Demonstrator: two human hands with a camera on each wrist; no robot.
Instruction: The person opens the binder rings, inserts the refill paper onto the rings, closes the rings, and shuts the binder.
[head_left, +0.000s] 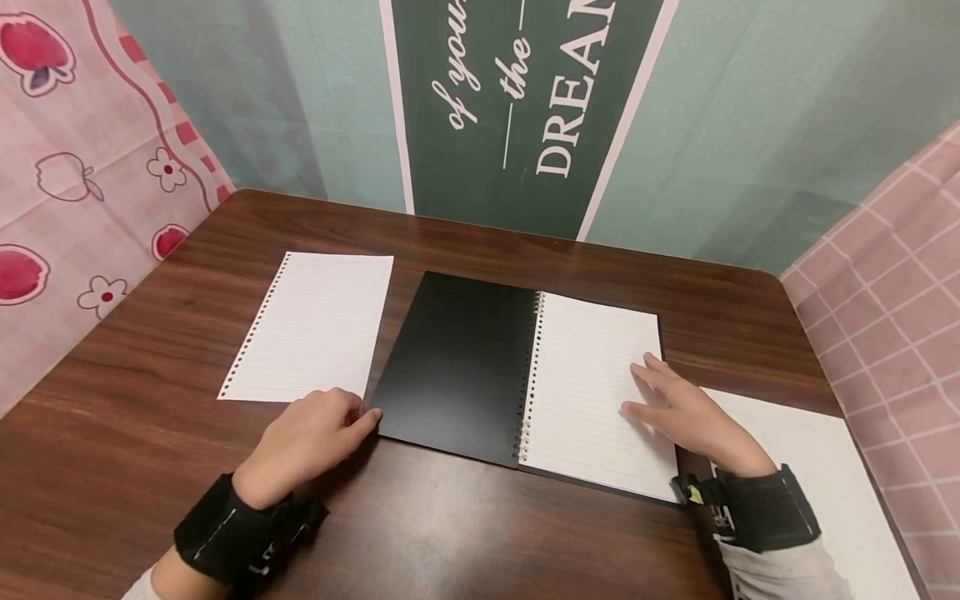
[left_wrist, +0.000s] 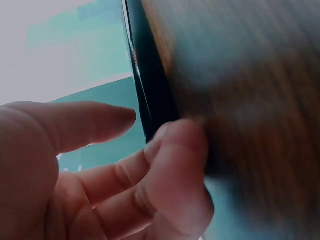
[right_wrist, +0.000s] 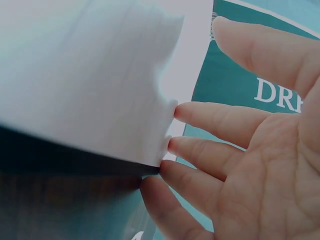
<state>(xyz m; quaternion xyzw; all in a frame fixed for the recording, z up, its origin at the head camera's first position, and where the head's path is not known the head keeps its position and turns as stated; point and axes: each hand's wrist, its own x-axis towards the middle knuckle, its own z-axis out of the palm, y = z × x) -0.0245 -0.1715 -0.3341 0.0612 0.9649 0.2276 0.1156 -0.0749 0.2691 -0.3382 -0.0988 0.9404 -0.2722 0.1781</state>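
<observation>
An open spiral notebook has its black cover point(head_left: 457, 367) spread to the left and a lined white page point(head_left: 588, 392) on the right, joined by a coil binding point(head_left: 531, 375). My left hand point(head_left: 311, 437) is at the lower left corner of the cover; in the left wrist view, curled fingers point(left_wrist: 172, 165) and the thumb lie either side of the cover's dark edge point(left_wrist: 150, 75). Over the page's right side, my right hand point(head_left: 682, 417) reaches with spread, extended fingers. In the right wrist view its fingertips point(right_wrist: 167, 167) are right at the edge of the pages point(right_wrist: 100, 90).
A loose lined sheet with punched holes point(head_left: 311, 325) lies left of the notebook. Another white sheet point(head_left: 810, 475) lies at the right, partly under the right forearm. The brown wooden table point(head_left: 442, 533) meets a green wall hanging point(head_left: 525, 167) at the back.
</observation>
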